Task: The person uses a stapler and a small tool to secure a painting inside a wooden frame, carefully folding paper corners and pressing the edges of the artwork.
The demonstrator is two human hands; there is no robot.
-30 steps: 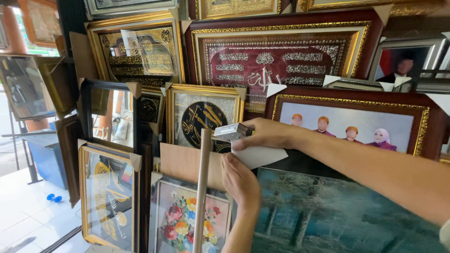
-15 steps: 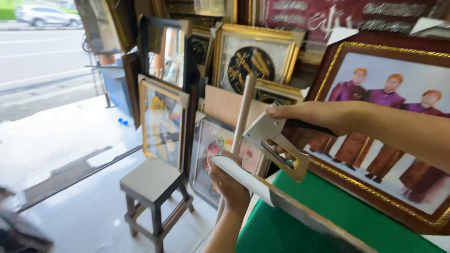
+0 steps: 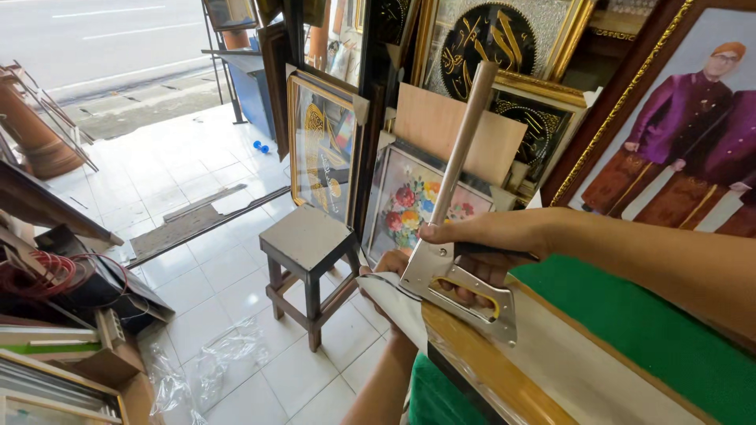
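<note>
My right hand (image 3: 480, 236) fingers grip the staple gun (image 3: 465, 291) at centre frame; left hand (image 3: 390, 271) pinches the white backing (image 3: 394, 303) over the wooden frame (image 3: 480, 362) corner, not yet stapled there, I judge.

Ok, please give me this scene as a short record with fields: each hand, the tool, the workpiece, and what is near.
right hand: grips a metal staple gun
staple gun: nose on the frame corner
left hand: holds white backing sheet at the corner
workpiece: gold wooden frame, green cloth on it
nearby: grey stool, framed flower picture, wooden stick
</note>
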